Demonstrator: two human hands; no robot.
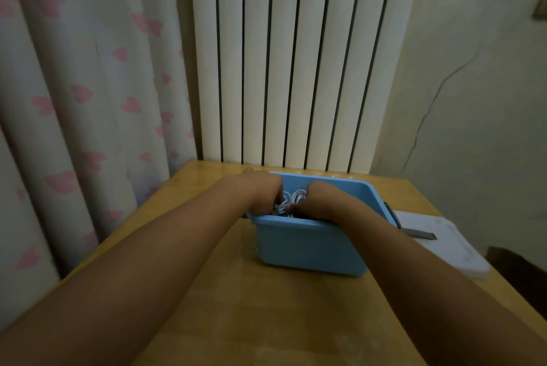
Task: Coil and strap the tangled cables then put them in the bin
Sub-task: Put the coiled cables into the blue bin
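bin: light blue plastic bin (pixel 307 247) sitting on the wooden bench (pixel 236 306), toward the far right part, close to the radiator

cables: white coiled cables (pixel 291 198) are down inside the bin, you can just see a couple of loops poking up between the two hands

left hand: left hand (pixel 260 188) reaches over the bin's left rim and dips in, fingers curled down around the cable loops, so the grip looks closed on the cables

right hand: right hand (pixel 318 198) is in the bin too, right next to the left one, knuckles up and fingers tucked down into the cable bundle. fingertips are hidden by the bin wall, but it looks like it's holding the cables as well

right of the bin: a white flat gadget (pixel 444 244) with a dark slot, hanging off the bench's right edge, kinda blurry

behind: white ribbed radiator (pixel 296 63), curtain (pixel 83 84) with pink hearts on the left, cracked wall (pixel 473 84) on the right

lighting: pretty dim, small details are mushy
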